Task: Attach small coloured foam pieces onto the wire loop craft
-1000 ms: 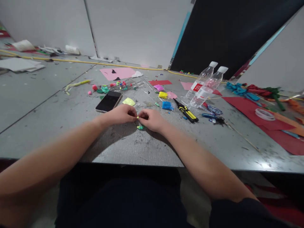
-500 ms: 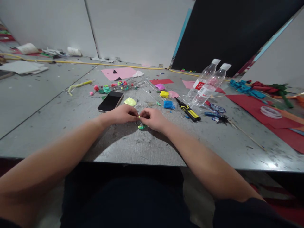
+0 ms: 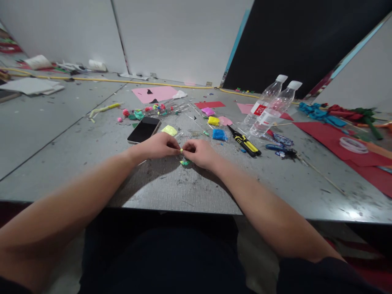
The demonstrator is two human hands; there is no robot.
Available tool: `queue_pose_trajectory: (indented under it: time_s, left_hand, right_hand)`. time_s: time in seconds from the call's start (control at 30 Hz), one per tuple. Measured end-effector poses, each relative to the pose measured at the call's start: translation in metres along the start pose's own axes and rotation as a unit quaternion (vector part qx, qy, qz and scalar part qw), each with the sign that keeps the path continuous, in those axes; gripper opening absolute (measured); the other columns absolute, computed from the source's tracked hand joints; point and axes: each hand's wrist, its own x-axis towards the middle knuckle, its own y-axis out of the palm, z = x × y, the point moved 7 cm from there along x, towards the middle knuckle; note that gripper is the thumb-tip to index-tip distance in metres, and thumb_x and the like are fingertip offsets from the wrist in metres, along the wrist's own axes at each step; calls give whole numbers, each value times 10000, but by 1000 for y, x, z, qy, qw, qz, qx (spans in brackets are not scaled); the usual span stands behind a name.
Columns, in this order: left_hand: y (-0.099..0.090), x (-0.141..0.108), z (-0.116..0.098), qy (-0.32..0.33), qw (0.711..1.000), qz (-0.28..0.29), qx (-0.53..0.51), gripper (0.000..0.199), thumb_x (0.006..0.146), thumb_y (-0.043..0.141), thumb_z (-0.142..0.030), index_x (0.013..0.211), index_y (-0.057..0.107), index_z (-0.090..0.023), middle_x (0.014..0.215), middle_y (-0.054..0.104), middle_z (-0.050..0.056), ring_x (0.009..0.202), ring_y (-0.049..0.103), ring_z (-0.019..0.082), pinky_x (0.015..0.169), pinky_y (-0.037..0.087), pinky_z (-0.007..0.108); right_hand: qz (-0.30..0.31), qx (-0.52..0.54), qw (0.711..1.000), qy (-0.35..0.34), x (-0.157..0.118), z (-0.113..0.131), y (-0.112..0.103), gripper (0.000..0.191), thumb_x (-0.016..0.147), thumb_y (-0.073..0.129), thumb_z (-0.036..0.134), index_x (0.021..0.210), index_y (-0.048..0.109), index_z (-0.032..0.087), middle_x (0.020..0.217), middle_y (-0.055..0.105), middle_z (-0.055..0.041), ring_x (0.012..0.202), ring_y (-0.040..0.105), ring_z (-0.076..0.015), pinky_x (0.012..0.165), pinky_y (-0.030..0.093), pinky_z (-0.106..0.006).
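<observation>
Grey tabletop (image 3: 73,175), scuffed and dark-specked; straight seam (image 3: 43,147) crosses its left part diagonally. Pale wall panels (image 3: 183,36) stand behind, a dark narrow joint between two. Right: large black panel (image 3: 306,41), edges slanting in view, light-blue strip (image 3: 239,36) alongside. Yellow cord (image 3: 101,80) runs along the panels' foot. Bright glare near the front right edge. Greyish floor (image 3: 254,245) below, dim.

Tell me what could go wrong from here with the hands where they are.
1. The yellow bit pinched between the left hand and right hand is tiny, so it might slip or get squashed.
2. The green piece sits close below the fingertips in the picture; a small dip of either hand could knock it.
3. The phone lies right beside the left hand and might be nudged.
</observation>
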Motion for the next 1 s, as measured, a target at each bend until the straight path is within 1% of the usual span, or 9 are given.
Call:
queue_pose_trajectory:
  time_s: [0.13, 0.27, 0.37, 0.53, 0.63, 0.77, 1.0]
  left_hand:
    - [1, 1, 0, 21, 1000, -5, -1, 192, 771, 686, -307, 855, 769, -156, 751, 715, 38, 688, 574, 149, 670, 413, 296]
    - [1, 2, -1, 45, 999, -20, -6, 171, 768, 686, -294, 865, 730, -160, 774, 712, 33, 705, 588, 144, 653, 407, 277]
    - [2, 1, -2, 43, 999, -25, 9, 171, 781, 674, -304, 860, 716, -157, 775, 701, 35, 705, 584, 144, 655, 408, 282]
    - [2, 0, -6, 45, 998, -26, 31, 177, 795, 646, -280, 883, 728, -151, 817, 718, 48, 764, 618, 164, 697, 433, 294]
    - [1, 0, -7, 47, 998, -26, 38, 175, 798, 654, -281, 883, 737, -153, 784, 712, 39, 730, 607, 155, 684, 427, 289]
    - [1, 0, -6, 49, 997, -33, 42, 185, 808, 668, -309, 873, 744, -154, 773, 716, 38, 710, 593, 145, 671, 416, 281]
    - [2, 0, -5, 24, 999, -19, 32, 251, 817, 673, -360, 901, 766, -143, 797, 730, 60, 727, 610, 165, 684, 432, 299]
  right_hand:
    - [-1, -6, 1000, 4, -1, 1, 0, 31, 846, 664, 187, 822, 683, 187, 731, 685, -33, 677, 601, -159, 658, 468, -314]
    - [-16, 7, 1000, 11, 0, -2, -1, 17, 826, 672, 180, 820, 686, 185, 739, 692, -33, 687, 624, -166, 671, 491, -319]
    - [-27, 14, 999, 22, 1, -4, -2, 19, 803, 689, 170, 816, 694, 183, 742, 700, -38, 697, 641, -173, 676, 498, -321]
    - [-37, 16, 999, 29, 0, -4, -4, 34, 784, 694, 153, 768, 694, 183, 724, 707, -30, 699, 648, -169, 670, 492, -304]
    - [-34, 23, 999, 29, 0, -5, -4, 28, 794, 689, 168, 773, 701, 181, 715, 705, -19, 700, 650, -164, 667, 489, -293]
    - [-21, 41, 999, 23, 0, -5, -4, 53, 828, 700, 215, 795, 714, 176, 734, 712, -35, 711, 660, -175, 675, 498, -307]
    - [-16, 30, 999, 17, -1, -3, -3, 54, 850, 690, 215, 819, 719, 181, 775, 729, -59, 736, 670, -192, 687, 511, -332]
